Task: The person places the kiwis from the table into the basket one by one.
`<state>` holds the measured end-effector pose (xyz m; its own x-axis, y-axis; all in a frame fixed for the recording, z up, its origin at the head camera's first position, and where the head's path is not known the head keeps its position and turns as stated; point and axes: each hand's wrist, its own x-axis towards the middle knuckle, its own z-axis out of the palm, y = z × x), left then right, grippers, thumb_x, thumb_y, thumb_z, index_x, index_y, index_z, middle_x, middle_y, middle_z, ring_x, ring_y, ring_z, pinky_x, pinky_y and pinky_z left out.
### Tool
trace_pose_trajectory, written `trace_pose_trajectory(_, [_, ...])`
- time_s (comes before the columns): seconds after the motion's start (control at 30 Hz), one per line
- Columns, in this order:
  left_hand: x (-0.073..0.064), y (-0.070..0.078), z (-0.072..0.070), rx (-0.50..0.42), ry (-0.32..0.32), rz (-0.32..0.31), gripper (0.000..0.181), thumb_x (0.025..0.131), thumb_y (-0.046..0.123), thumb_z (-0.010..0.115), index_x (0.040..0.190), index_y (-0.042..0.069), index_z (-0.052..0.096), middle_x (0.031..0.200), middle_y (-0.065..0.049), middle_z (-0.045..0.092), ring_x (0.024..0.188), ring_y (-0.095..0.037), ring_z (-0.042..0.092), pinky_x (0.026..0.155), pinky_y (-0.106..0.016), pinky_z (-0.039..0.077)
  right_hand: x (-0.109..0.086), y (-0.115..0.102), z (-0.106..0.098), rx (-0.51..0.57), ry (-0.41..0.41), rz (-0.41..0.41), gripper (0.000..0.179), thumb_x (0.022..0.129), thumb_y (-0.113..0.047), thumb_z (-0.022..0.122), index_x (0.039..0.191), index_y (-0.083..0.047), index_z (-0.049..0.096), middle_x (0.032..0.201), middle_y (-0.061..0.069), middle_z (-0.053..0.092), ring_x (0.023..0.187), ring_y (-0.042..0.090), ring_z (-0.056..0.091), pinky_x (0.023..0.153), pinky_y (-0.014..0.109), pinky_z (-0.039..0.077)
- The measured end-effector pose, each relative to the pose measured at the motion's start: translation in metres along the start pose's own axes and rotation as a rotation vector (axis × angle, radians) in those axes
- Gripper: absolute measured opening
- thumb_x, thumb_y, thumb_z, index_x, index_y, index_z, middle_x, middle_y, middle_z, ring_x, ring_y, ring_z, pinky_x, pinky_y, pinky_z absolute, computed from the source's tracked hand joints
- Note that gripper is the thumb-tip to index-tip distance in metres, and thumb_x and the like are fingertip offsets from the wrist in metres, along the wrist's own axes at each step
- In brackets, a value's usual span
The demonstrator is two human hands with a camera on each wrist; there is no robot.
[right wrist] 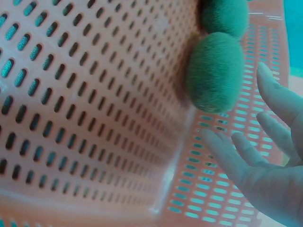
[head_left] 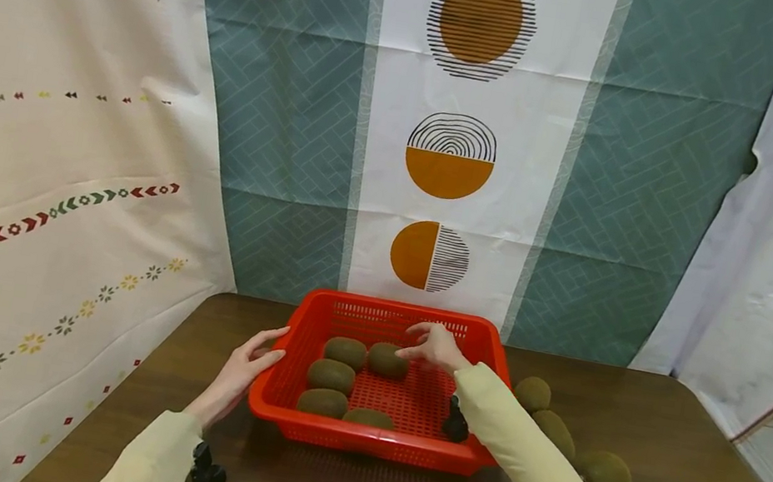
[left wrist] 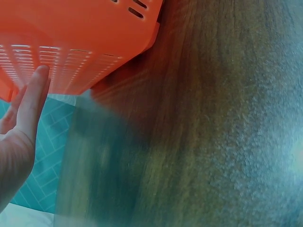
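A red plastic basket (head_left: 370,441) with slotted walls holds several brown fuzzy kiwifruits, mostly along its left side. My left hand (head_left: 243,370) is at the basket's left side; in the left wrist view its straight fingers (left wrist: 35,97) lie against the slotted outer wall. Over the basket's inside, my right hand (head_left: 436,346) has its fingers spread and holds nothing. Closest to it is a kiwifruit (head_left: 386,361) at the back, also seen as a kiwifruit (right wrist: 216,73) in the right wrist view, apart from the fingertips.
The basket stands on a dark wooden table (head_left: 686,457). Right of it, beside my right sleeve, lie three more kiwifruits, the nearest one (head_left: 605,475) toward the front. A patterned curtain (head_left: 297,134) hangs behind the table, and a pale cloth (head_left: 68,140) on the left.
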<state>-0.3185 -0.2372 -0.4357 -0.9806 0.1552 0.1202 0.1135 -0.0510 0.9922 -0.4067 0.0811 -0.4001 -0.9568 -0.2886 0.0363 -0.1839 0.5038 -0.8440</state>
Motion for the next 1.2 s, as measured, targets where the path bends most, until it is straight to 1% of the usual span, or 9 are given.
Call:
trace_pose_trajectory(0.07, [0.000,-0.002,-0.001,0.001,0.001,0.006,0.048,0.092,0.016,0.054,0.136,0.010,0.038,0.118,-0.028,0.050,0.096,-0.039,0.056,0.075,-0.045,0.048,-0.002,-0.004,-0.003,0.012,-0.001,-0.005,0.044,0.074,-0.006,0.074,0.114,0.002,0.058,0.107,0.024,0.053,0.083,0.030,0.057,0.065,0.043,0.052])
trace_pose_trajectory(0.2, [0.001,-0.010,-0.004,0.019,0.016,0.019,0.046,0.091,0.018,0.055,0.134,0.014,0.041,0.117,-0.025,0.052,0.095,-0.037,0.057,0.074,-0.044,0.049,-0.008,-0.010,-0.010,0.054,-0.047,-0.040,0.044,0.074,-0.008,0.075,0.113,0.001,0.058,0.104,0.020,0.054,0.084,0.027,0.057,0.065,0.043,0.052])
trace_pose_trajectory(0.33, [0.000,-0.010,-0.004,0.028,0.007,0.015,0.045,0.092,0.018,0.054,0.135,0.014,0.040,0.119,-0.026,0.050,0.097,-0.038,0.056,0.075,-0.045,0.048,-0.018,-0.018,-0.023,0.096,-0.122,-0.097,0.044,0.076,-0.008,0.073,0.115,0.004,0.055,0.104,0.020,0.055,0.081,0.031,0.060,0.068,0.045,0.051])
trace_pose_trajectory(0.5, [0.001,-0.010,-0.004,0.017,0.023,0.005,0.045,0.091,0.017,0.055,0.134,0.014,0.042,0.116,-0.025,0.053,0.094,-0.037,0.058,0.074,-0.045,0.049,-0.029,-0.022,-0.042,0.132,-0.161,-0.147,0.042,0.078,-0.007,0.071,0.116,0.002,0.055,0.108,0.021,0.053,0.085,0.034,0.059,0.071,0.048,0.049])
trace_pose_trajectory(0.63, [0.003,-0.010,-0.004,0.017,0.029,0.008,0.045,0.091,0.017,0.056,0.134,0.015,0.042,0.114,-0.025,0.054,0.093,-0.037,0.058,0.073,-0.045,0.049,-0.036,-0.019,-0.060,0.170,-0.159,-0.153,0.043,0.078,-0.007,0.071,0.117,0.002,0.055,0.111,0.021,0.051,0.086,0.030,0.059,0.073,0.048,0.049])
trace_pose_trajectory(0.83, [0.003,-0.009,-0.003,0.021,0.032,0.007,0.046,0.090,0.018,0.056,0.134,0.015,0.042,0.114,-0.025,0.054,0.092,-0.036,0.059,0.072,-0.045,0.049,-0.046,-0.011,-0.090,0.189,-0.136,-0.161,0.045,0.080,-0.008,0.069,0.120,0.003,0.052,0.114,0.023,0.050,0.091,0.034,0.059,0.074,0.049,0.048])
trace_pose_trajectory(0.97, [0.002,-0.007,-0.002,0.025,0.040,-0.001,0.046,0.090,0.017,0.057,0.134,0.015,0.043,0.113,-0.025,0.054,0.092,-0.037,0.059,0.072,-0.045,0.049,-0.054,-0.007,-0.109,0.191,-0.116,-0.159,0.044,0.080,-0.009,0.069,0.120,0.001,0.054,0.115,0.023,0.050,0.091,0.033,0.059,0.076,0.050,0.047])
trace_pose_trajectory(1.1, [0.002,-0.007,-0.002,0.032,0.035,-0.005,0.046,0.091,0.018,0.056,0.134,0.015,0.042,0.117,-0.025,0.052,0.095,-0.037,0.057,0.073,-0.045,0.049,-0.063,-0.005,-0.127,0.207,-0.120,-0.169,0.046,0.081,-0.009,0.068,0.122,0.003,0.052,0.116,0.023,0.049,0.096,0.040,0.055,0.077,0.050,0.046])
trace_pose_trajectory(1.2, [0.003,-0.007,-0.001,0.031,0.030,-0.002,0.046,0.091,0.018,0.056,0.135,0.015,0.041,0.118,-0.025,0.051,0.096,-0.038,0.057,0.073,-0.045,0.049,-0.070,0.000,-0.140,0.213,-0.125,-0.193,0.048,0.082,-0.008,0.067,0.124,0.006,0.048,0.117,0.025,0.048,0.099,0.046,0.052,0.075,0.049,0.047])
